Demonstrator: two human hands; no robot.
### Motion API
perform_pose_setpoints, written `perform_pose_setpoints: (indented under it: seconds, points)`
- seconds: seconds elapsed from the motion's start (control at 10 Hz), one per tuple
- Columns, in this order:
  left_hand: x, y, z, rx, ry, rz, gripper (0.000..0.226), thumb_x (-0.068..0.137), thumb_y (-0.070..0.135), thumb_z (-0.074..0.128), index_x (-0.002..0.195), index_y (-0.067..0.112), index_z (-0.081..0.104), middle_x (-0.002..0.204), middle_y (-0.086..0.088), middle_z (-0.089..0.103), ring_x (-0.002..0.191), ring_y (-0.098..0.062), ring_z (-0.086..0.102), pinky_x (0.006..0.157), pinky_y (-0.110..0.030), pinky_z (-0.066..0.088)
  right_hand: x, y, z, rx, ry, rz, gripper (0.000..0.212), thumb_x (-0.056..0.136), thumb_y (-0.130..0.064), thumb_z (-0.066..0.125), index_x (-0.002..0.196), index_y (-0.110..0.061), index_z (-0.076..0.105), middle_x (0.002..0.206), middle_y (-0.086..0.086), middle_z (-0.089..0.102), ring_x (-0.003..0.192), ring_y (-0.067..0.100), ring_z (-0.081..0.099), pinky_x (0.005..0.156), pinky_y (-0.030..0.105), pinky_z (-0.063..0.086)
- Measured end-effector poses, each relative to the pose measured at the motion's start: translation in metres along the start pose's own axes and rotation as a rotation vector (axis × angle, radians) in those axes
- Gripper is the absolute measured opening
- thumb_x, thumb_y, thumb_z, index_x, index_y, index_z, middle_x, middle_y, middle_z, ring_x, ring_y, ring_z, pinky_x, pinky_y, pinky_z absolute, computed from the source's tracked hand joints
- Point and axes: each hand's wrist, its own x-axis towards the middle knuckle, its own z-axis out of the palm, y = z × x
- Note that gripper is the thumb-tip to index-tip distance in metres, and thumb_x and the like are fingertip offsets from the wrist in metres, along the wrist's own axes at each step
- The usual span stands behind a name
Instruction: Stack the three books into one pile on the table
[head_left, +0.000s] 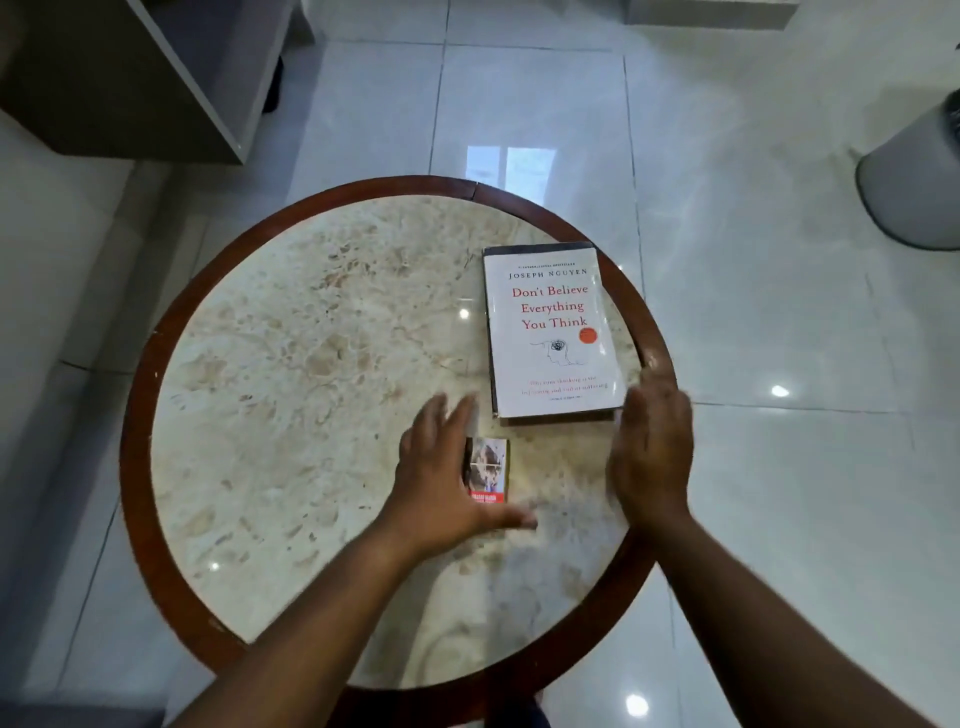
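Note:
A white book with red title lettering (553, 332) lies flat on the right side of the round marble table (322, 364). A dark edge shows beneath it along its top and left sides, so it rests on another book; how many lie under it I cannot tell. My right hand (652, 447) hovers with flat, spread fingers just right of the book's near corner, slightly blurred. My left hand (441, 478) is spread open, palm down, near the book's near left corner, partly covering a small printed box (491, 470).
The table has a dark wooden rim (140, 415) and stands on glossy white floor tiles. A grey cabinet (156, 78) is at the far left. A grey round bin (919, 182) stands at the far right.

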Motion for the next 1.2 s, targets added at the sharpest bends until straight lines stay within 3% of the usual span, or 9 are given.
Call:
perform_pose_setpoints:
  seconds: [0.1,0.2,0.4,0.6,0.7,0.8,1.0,1.1,1.2]
  points:
    - [-0.012,-0.014,0.01,0.238,-0.04,0.091,0.124,0.049,0.073,0.078,0.149,0.046,0.011,0.163,0.005,-0.013,0.146,-0.018,-0.006,0.115,-0.046,0.013,-0.051,0.016,0.005,-0.188,-0.18,-0.127,0.086,0.096,-0.065,0.017,0.141,0.002,0.046,0.146,0.023,0.049,0.138,0.037,0.043,0.113,0.052,0.036]
    - [-0.016,-0.026,0.008,0.328,0.022,0.101,0.108,0.059,0.059,0.082,0.145,0.047,0.018,0.163,0.001,-0.01,0.146,-0.024,-0.004,0.112,-0.05,0.019,-0.089,0.021,0.018,-0.445,-0.259,-0.159,0.099,0.091,-0.074,0.013,0.15,0.002,0.034,0.161,0.022,0.029,0.151,0.038,0.022,0.122,0.057,0.018]
    - [-0.021,-0.08,-0.052,0.295,0.073,-0.061,0.105,0.056,0.051,0.086,0.142,0.053,0.025,0.164,-0.004,-0.014,0.149,-0.025,-0.01,0.113,-0.049,0.011,-0.119,0.015,0.04,-0.702,-0.459,-0.385,0.106,0.082,-0.084,0.032,0.154,-0.005,0.029,0.163,0.021,0.02,0.15,0.045,0.016,0.116,0.07,0.016]
    - [-0.014,-0.13,-0.149,0.285,0.13,-0.196,0.109,0.055,0.042,0.092,0.144,0.047,0.029,0.164,-0.013,0.003,0.149,-0.031,0.006,0.117,-0.05,0.02,-0.114,-0.005,0.067,-0.748,-0.5,-0.441,0.114,0.078,-0.092,0.023,0.158,-0.013,0.003,0.168,0.014,-0.002,0.154,0.035,-0.009,0.121,0.066,0.005]
    - [-0.011,-0.146,-0.178,0.321,0.122,-0.192,0.111,0.057,0.036,0.093,0.146,0.042,0.028,0.161,-0.013,0.016,0.146,-0.034,0.016,0.114,-0.045,0.024,-0.117,-0.013,0.08,-0.757,-0.466,-0.431,0.115,0.078,-0.092,0.025,0.158,-0.012,0.003,0.168,0.014,-0.002,0.154,0.034,-0.009,0.121,0.065,0.004]
    - [-0.006,-0.152,-0.179,0.365,0.131,-0.17,0.111,0.058,0.038,0.092,0.146,0.044,0.026,0.16,-0.011,0.02,0.145,-0.033,0.018,0.112,-0.05,0.027,-0.117,-0.01,0.081,-0.768,-0.464,-0.428,0.115,0.078,-0.092,0.027,0.158,-0.012,0.003,0.168,0.014,-0.001,0.155,0.032,-0.009,0.121,0.062,0.002]
    - [-0.011,-0.157,-0.174,0.367,0.158,-0.193,0.129,0.059,0.047,0.089,0.151,0.044,-0.001,0.162,-0.011,0.017,0.147,-0.034,0.018,0.112,-0.058,0.029,-0.117,-0.013,0.08,-0.789,-0.496,-0.413,0.115,0.078,-0.091,0.028,0.158,-0.012,0.004,0.169,0.013,-0.001,0.155,0.031,-0.009,0.121,0.059,-0.002]
    - [-0.042,-0.15,-0.15,0.333,0.2,-0.277,0.139,0.056,0.062,0.084,0.15,0.037,-0.015,0.164,-0.013,0.009,0.149,-0.035,0.009,0.114,-0.059,0.021,-0.114,-0.022,0.074,-0.79,-0.568,-0.362,0.119,0.074,-0.095,0.02,0.157,-0.015,-0.008,0.168,0.011,-0.013,0.153,0.029,-0.02,0.122,0.059,-0.006]
    - [-0.088,-0.141,-0.123,0.336,0.194,-0.314,0.138,0.058,0.077,0.071,0.15,0.031,-0.02,0.165,-0.014,-0.004,0.15,-0.035,-0.002,0.117,-0.056,0.01,-0.116,-0.042,0.058,-0.755,-0.571,-0.308,0.125,0.069,-0.099,0.015,0.156,-0.014,-0.013,0.166,0.01,-0.016,0.152,0.028,-0.02,0.123,0.057,-0.006]
